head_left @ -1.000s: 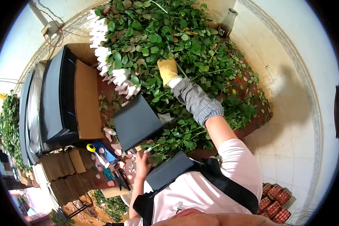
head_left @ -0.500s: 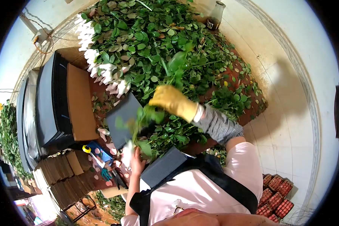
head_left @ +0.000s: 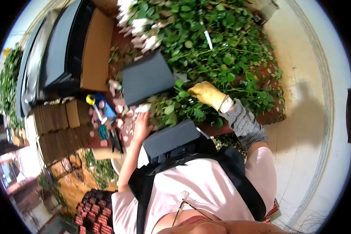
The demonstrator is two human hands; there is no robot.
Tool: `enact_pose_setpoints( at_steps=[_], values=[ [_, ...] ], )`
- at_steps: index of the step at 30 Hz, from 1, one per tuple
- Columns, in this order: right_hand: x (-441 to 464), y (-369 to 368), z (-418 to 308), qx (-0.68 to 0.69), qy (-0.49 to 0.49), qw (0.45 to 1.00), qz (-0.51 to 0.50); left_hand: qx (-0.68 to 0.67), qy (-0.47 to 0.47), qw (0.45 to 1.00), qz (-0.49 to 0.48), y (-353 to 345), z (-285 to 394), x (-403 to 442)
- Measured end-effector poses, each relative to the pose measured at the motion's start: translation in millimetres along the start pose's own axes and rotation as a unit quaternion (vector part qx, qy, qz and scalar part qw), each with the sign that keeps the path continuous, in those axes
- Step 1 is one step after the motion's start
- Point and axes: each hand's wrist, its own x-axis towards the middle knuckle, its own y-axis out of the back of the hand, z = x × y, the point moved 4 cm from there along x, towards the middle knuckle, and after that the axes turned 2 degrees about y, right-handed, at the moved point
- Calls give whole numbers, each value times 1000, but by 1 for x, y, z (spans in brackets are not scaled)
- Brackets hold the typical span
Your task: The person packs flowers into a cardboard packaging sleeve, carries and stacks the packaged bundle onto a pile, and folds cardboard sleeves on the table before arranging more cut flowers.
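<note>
Near the table's front, my bare left hand [head_left: 142, 124] has its fingers closed on the white-covered head of a rose [head_left: 144, 108], whose leaves trail to the right. My right hand [head_left: 208, 95], in a yellow glove with a checked oversleeve, is closed among green leaves, apparently around a leafy stem; the foliage hides just what lies inside the fist. A large heap of leafy rose stems [head_left: 230, 58] spreads beyond and around the glove. White-wrapped rose heads [head_left: 142, 27] line its left side. Between heap and left hand is a dark grey block [head_left: 148, 78].
A second dark grey block [head_left: 171, 137] sits against my apron. Left of my hand are loose pink petals [head_left: 120, 109], a blue box [head_left: 107, 107], a yellow-ended tool [head_left: 91, 100] and black-bladed cutters [head_left: 116, 140]. Cardboard stacks [head_left: 58, 124] and a large open box [head_left: 99, 50] stand farther left.
The view has shifted, so the table appears higher. My gloved right hand has moved closer to my body and to the right of my left hand. The left hand still grips the rose head.
</note>
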Motion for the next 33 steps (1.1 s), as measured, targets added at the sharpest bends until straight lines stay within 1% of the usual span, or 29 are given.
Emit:
enact_pose_setpoints(
  at_steps=[2,4,5,6,8,9,10,11,12,14,16,17,18,20,22,24,25,26,27,29,30,32,33],
  values=[
    [-13,-62,31,19,-13,997,75,-19,-48,998,19,9,8,4],
    [-12,-65,18,-7,-46,994,97,-11,-51,999,6,4,3,5],
    [-4,-65,15,-119,-89,989,-10,-4,-51,999,-4,1,0,5],
    [-2,-67,11,-116,-92,989,-11,-4,-52,999,-7,5,4,4],
    [-2,-61,3,-168,-69,983,40,129,-70,989,-5,19,23,10],
    [7,-59,-4,-197,-122,970,-71,176,-71,982,19,22,27,11],
    [3,-53,-15,-233,-88,967,-49,159,-73,984,17,25,26,13],
    [-1,-57,-15,-257,-67,964,-30,176,-61,983,10,17,18,14],
    [-3,-77,0,-215,-86,973,-14,192,-50,980,0,8,9,14],
    [-16,-63,-7,-141,-116,983,7,114,-28,992,-36,5,4,16],
    [-32,-39,-24,-152,-98,968,172,20,-67,997,26,9,6,15],
    [-38,-31,-24,-169,-123,955,212,7,-40,999,26,7,3,12],
    [-46,-26,-22,-194,-148,940,237,-11,-35,999,16,3,-4,10],
    [-70,-39,-3,-169,-197,931,256,-43,-42,997,42,-2,-6,6],
    [-80,-40,0,-121,-210,950,198,-2,-52,998,42,-5,-8,5],
    [-86,-27,-21,-174,-210,933,236,-24,-44,998,42,-7,-11,4],
    [-89,-47,-15,-202,-205,912,293,-25,-41,998,42,-7,-13,2],
    [-89,-70,-3,-202,-205,912,291,-26,-35,998,41,-8,-15,1],
    [-91,-90,11,-149,-188,912,333,-27,-30,998,42,-9,-16,2],
    [-96,-90,22,-50,-158,932,322,-10,-45,998,39,-7,-10,5],
    [-96,-86,24,-4,-144,952,269,12,-57,998,36,-3,-8,5],
    [-86,-81,35,29,-145,943,298,40,-39,998,32,-4,-7,5],
    [-80,-71,38,62,-142,948,277,41,-33,998,37,-2,-3,5]
  ],
)
